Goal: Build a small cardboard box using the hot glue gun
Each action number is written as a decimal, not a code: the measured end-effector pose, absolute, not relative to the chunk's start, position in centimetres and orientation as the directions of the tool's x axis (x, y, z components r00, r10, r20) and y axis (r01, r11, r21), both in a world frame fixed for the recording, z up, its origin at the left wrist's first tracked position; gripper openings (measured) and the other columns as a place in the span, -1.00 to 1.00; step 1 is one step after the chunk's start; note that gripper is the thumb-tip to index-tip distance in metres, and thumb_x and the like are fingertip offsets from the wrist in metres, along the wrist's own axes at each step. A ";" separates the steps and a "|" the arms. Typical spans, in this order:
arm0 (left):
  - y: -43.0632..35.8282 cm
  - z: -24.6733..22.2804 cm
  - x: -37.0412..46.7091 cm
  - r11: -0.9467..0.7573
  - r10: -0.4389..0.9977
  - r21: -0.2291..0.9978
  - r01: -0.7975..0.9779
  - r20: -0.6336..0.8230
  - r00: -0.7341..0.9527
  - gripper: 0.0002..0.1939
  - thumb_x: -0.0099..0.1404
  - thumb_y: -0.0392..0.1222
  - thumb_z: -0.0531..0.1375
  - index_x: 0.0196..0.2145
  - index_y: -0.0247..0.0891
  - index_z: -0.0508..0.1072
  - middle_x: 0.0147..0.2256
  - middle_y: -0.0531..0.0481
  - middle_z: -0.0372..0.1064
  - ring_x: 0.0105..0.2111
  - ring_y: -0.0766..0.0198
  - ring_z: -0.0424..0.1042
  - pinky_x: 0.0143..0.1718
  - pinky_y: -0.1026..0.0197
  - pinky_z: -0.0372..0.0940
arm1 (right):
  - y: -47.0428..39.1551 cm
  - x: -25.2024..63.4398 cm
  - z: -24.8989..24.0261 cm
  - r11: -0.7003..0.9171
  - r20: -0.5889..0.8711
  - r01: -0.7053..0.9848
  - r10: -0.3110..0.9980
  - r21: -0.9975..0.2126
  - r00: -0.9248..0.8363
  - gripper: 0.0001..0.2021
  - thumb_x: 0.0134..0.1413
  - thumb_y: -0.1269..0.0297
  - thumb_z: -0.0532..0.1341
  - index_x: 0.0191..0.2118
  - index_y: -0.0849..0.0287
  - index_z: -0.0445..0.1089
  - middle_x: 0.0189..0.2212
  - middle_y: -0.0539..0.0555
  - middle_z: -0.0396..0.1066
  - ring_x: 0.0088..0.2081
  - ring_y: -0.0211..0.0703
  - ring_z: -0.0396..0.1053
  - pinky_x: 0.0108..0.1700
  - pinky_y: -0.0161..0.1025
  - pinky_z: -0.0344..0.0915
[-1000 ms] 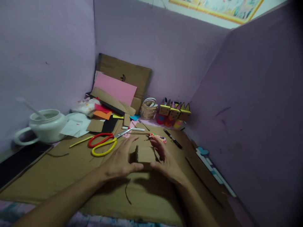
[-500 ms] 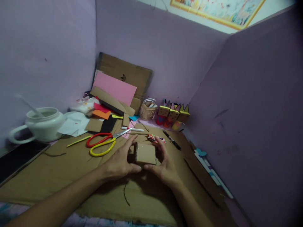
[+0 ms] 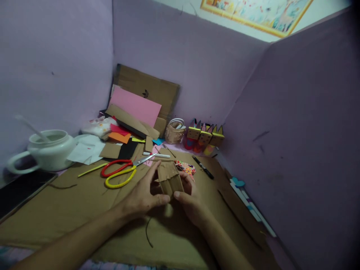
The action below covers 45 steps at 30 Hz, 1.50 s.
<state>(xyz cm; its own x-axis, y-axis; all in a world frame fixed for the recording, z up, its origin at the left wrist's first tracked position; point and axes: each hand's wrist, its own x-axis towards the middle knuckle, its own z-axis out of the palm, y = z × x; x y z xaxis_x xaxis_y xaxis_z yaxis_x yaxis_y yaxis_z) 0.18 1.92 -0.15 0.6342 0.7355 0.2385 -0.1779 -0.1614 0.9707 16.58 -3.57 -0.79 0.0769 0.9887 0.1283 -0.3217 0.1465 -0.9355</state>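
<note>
A small brown cardboard box (image 3: 170, 178) is held between my two hands above the cardboard sheet (image 3: 112, 225). My left hand (image 3: 143, 193) grips its left side, with the thumb at the lower edge. On the right side my right hand (image 3: 189, 195) holds it, thumb at the near corner and fingers behind. The box is tilted, showing a torn, rough face. Red and yellow scissors (image 3: 120, 172) lie partly open to the left of my hands. Just behind my right hand is a patterned floral piece (image 3: 187, 168).
A white pot (image 3: 52, 150) and dark phone-like slab (image 3: 25, 193) sit at left. Paper and cardboard scraps (image 3: 119, 137) are piled behind. A small basket (image 3: 174, 131), decorated cups (image 3: 205, 138), a black pen (image 3: 203, 167) and white strips (image 3: 247, 200) lie back and right.
The box has been turned in my hands: its smooth flat top faced up before, and now a torn, creased face shows. More of the floral piece is visible.
</note>
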 end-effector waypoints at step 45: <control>2.1 0.0 -0.2 -0.608 0.732 0.740 0.286 0.384 0.563 -0.48 0.11 -0.28 0.21 0.06 -0.20 0.29 0.02 -0.14 0.33 -0.10 0.07 0.39 -0.09 0.05 0.34 | -3.8 19.2 -0.2 0.399 0.399 0.161 0.916 -0.903 -0.035 -0.69 -0.18 0.15 0.39 -0.28 0.09 0.36 -0.16 0.09 0.28 -0.06 -0.03 0.30 -0.05 -0.11 0.33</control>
